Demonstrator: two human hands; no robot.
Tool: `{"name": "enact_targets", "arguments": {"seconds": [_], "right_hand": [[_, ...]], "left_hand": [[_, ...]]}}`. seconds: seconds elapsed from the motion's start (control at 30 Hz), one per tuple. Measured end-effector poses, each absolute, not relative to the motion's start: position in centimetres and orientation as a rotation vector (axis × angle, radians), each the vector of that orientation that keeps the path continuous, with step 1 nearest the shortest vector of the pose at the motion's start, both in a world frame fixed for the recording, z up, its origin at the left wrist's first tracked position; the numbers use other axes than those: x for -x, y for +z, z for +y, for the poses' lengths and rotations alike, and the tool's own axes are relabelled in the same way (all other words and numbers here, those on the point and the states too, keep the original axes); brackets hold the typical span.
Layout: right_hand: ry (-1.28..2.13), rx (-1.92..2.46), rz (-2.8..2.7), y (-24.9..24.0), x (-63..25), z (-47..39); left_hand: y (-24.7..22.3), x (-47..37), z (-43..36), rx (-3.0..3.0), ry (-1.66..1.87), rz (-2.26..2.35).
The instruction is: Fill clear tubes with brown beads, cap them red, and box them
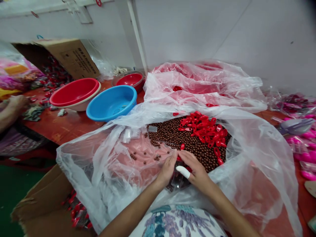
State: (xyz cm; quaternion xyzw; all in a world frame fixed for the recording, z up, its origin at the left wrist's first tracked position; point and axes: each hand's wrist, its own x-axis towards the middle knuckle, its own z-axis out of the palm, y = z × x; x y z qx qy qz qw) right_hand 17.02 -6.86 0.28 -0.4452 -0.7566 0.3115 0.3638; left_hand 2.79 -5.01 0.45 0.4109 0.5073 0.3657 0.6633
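Left hand (168,168) and right hand (195,169), its thumb in a white finger cot (183,171), meet fingertip to fingertip, pinching a red plastic piece (179,158). Keep the grip low over the brown beads (177,136); the loose red clips (206,130) lie just beyond.

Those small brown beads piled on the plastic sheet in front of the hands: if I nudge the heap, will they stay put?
Probably not. The brown beads look round and smooth, so they would likely roll; a few strays already lie apart on the clear plastic sheet. The sheet looks thin and crumpled, so it may shift under a push.
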Motion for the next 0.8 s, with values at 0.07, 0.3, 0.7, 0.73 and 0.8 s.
{"name": "enact_targets", "arguments": {"seconds": [0.07, 0.3, 0.7, 0.73, 0.8], "right_hand": [[0.788, 1.304, -1.796, 0.1, -17.3, -7.1], [0.988, 1.538, -1.538, 0.6, -18.3, -7.1], [0.218, 1.437, -2.248, 1.1, -16.6, -7.5], [0.185, 1.446, -2.262, 1.0, -16.5, -7.5], [0.131, 1.449, -2.295, 0.7, -16.5, -7.5]], "left_hand": [[1.2, -2.5, -4.6, -0.859, 0.869, 1.093], [2.2, -1.9, -4.5, -0.854, 0.857, 1.053], [1.5, -3.1, -5.0, -0.976, 0.846, 1.012], [1.4, -3.1, -5.0, -1.0, 0.857, 1.04], [1.0, -3.1, -5.1, -1.027, 0.893, 1.097]]}}
